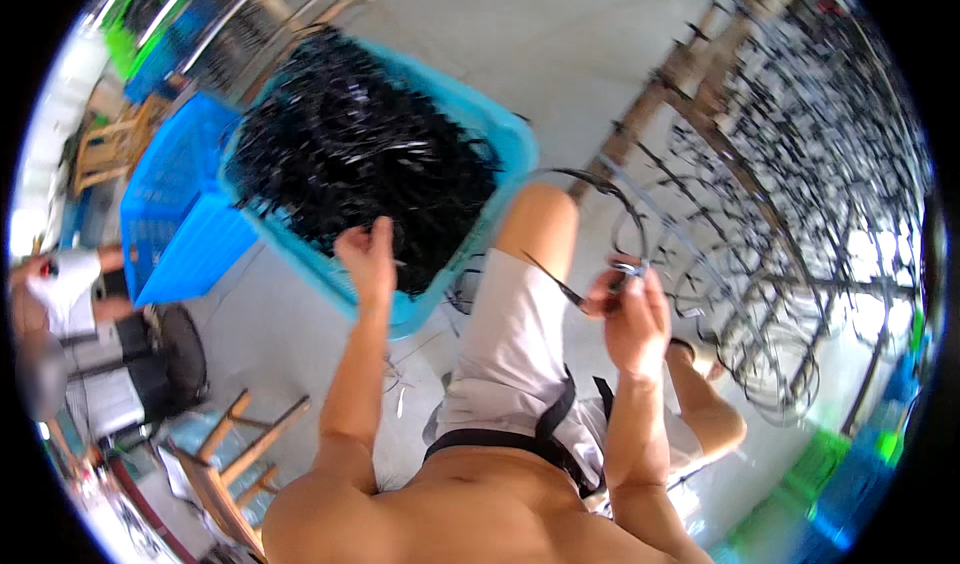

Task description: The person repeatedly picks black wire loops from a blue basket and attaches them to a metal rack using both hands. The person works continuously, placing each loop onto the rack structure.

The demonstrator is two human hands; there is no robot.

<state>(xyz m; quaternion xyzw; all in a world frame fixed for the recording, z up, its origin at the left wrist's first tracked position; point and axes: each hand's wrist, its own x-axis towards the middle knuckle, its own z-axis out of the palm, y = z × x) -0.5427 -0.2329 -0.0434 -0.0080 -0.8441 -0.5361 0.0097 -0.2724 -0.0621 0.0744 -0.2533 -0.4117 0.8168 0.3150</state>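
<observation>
Over the near rim of a turquoise bin [520,147], my left hand [368,259] is closed, with a small pale bit showing beside its fingers; what it grips is too small to name. A tangled heap of glossy black strips [370,154] fills that bin. Above my right knee, my right hand [637,324] is pinched on a thin black strip [566,291]. The strip passes through the fingers and seems to loop up beyond them. A shiny metallic bit [628,269] shows at the fingertips; its kind is unclear.
On the right stands a rack [725,74] hung with many dark looped strips. A blue plastic basket [180,204] leans left of the bin. A wooden stool [240,454] stands at lower left, and another person [75,294] sits at far left.
</observation>
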